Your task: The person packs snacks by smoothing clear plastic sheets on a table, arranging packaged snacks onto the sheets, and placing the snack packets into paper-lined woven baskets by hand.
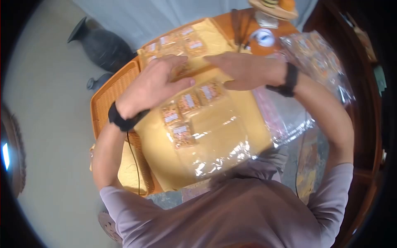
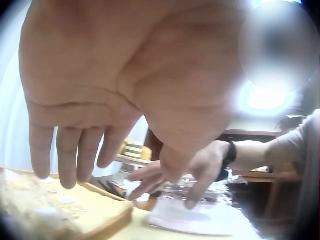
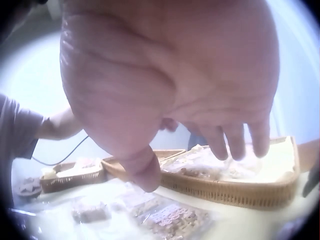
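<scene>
Both hands hover over the table in the head view, palms down and fingers extended, holding nothing. The left hand [image 1: 155, 84] is above the upper left of a clear plastic bag [image 1: 215, 132] with several small snack packets [image 1: 189, 103] along its upper and left edges. That bag lies on a yellow sheet [image 1: 161, 161]. The right hand [image 1: 248, 70] is over the sheet's upper right part. Beyond the hands, more packets [image 1: 194, 44] lie on yellow paper in a wicker tray [image 3: 230, 194]. Straight fingers show on the left hand [image 2: 100, 90] and right hand [image 3: 175, 75] in the wrist views.
A bag full of packets [image 1: 316, 56] lies at the right, near flat plastic bags [image 1: 285, 111]. A wicker basket [image 1: 113, 97] stands at the left, with a dark vase [image 1: 103, 47] beyond. A white round object [image 1: 264, 37] and a wooden stand [image 1: 275, 10] are at the back.
</scene>
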Action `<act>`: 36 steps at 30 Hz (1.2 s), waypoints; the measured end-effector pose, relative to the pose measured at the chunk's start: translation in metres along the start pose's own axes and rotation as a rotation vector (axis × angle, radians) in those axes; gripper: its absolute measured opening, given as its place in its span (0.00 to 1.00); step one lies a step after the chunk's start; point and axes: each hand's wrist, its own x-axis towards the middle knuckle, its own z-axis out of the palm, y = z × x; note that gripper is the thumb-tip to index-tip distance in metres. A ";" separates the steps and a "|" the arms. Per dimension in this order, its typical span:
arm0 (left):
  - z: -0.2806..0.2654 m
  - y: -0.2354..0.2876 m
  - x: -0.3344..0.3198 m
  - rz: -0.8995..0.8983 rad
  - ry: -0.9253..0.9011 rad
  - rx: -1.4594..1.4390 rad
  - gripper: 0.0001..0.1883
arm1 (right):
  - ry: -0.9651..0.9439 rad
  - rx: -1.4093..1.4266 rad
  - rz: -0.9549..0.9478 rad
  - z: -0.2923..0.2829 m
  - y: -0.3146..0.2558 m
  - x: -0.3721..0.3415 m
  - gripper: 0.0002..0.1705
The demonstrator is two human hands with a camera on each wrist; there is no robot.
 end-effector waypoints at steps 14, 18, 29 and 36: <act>0.145 0.176 -0.043 0.719 0.392 0.129 0.52 | 0.224 -0.741 -0.168 0.098 -0.088 -0.032 0.17; 0.171 0.209 -0.055 0.761 0.299 0.289 0.56 | 0.292 -0.853 -0.179 0.125 -0.107 -0.043 0.17; 0.223 0.262 -0.063 1.081 0.638 0.237 0.30 | 0.342 -0.885 -0.198 0.141 -0.132 -0.029 0.18; 0.215 0.227 -0.060 0.944 0.586 0.341 0.25 | 0.399 -0.882 -0.129 0.139 -0.112 -0.054 0.15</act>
